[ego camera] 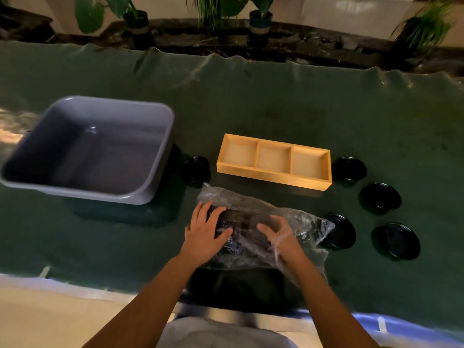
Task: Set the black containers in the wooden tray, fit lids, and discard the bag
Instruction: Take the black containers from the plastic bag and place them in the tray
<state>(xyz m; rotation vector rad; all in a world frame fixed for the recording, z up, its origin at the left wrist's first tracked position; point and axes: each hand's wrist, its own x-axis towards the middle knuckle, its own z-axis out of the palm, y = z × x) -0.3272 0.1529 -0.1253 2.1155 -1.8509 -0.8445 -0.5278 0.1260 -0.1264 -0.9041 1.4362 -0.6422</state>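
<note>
While the bag lies near the table's front edge at its middle, we see dark containers inside it, blurred through the clear plastic. Our left hand rests on the bag's left end, fingers spread and lightly curved over the dark contents. Our right hand is inside or under the plastic on the bag's right part, fingers spread; whether it grips anything we cannot tell.

Tray: wooden, three compartments, nothing in them, just behind the bag toward the table's middle.

Black lids: one just left of the tray, next to the bin. Four on the right: one beside the tray's right end, one nearer the right edge, one touching or tucked under the bag's right end, one right of that.

Bin: grey, large, on the left half of the table.

Table is covered with a dark green cloth. Potted plants stand behind its far edge.
</note>
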